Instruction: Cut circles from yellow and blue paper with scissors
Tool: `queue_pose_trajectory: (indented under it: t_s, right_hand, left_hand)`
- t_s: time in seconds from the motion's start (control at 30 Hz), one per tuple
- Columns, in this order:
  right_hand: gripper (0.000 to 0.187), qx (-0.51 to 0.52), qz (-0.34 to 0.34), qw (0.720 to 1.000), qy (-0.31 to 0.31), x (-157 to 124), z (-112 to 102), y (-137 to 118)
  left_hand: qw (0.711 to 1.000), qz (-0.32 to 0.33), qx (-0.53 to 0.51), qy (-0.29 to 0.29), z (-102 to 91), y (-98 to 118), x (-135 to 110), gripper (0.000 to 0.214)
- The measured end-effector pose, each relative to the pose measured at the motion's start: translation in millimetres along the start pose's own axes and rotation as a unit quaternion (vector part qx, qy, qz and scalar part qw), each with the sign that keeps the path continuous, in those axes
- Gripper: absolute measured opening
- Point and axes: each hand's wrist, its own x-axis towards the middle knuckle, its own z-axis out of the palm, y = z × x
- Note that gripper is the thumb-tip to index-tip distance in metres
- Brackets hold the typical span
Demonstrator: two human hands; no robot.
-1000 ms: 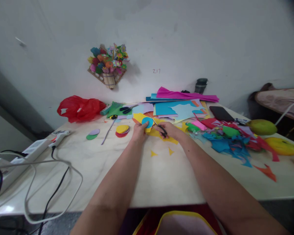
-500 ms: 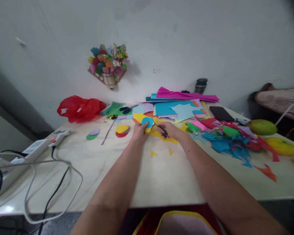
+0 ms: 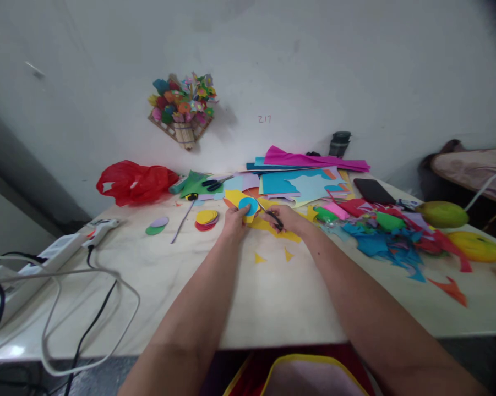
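My left hand (image 3: 234,221) pinches a sheet of yellow paper (image 3: 235,199) with a blue paper circle (image 3: 248,206) lying on it, held just above the table. My right hand (image 3: 288,219) is wrapped round the black handles of a pair of scissors (image 3: 271,216), whose blades point up and left toward the blue circle. Yellow offcuts (image 3: 272,230) lie under my right hand, and two small yellow triangles (image 3: 288,254) rest on the white table (image 3: 256,291) nearer to me.
A stack of paper circles (image 3: 206,219) and a purple-on-green pair (image 3: 157,226) lie left. Coloured sheets (image 3: 301,179), a second pair of scissors (image 3: 212,183), a black phone (image 3: 372,191), scraps (image 3: 390,236), a red bag (image 3: 134,181), a power strip with cables (image 3: 45,258), fruit (image 3: 441,213).
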Motion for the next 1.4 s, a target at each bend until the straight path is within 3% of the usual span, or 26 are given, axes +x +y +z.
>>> queue_pose_trajectory:
  t_s: [1.4]
  right_hand:
    - [0.036, 0.064, 0.012, 0.998, 0.005, -0.5, 2.2, -1.3]
  left_hand:
    - [0.999, -0.005, -0.007, 0.038, 2.3, 5.2, -3.3, 0.03]
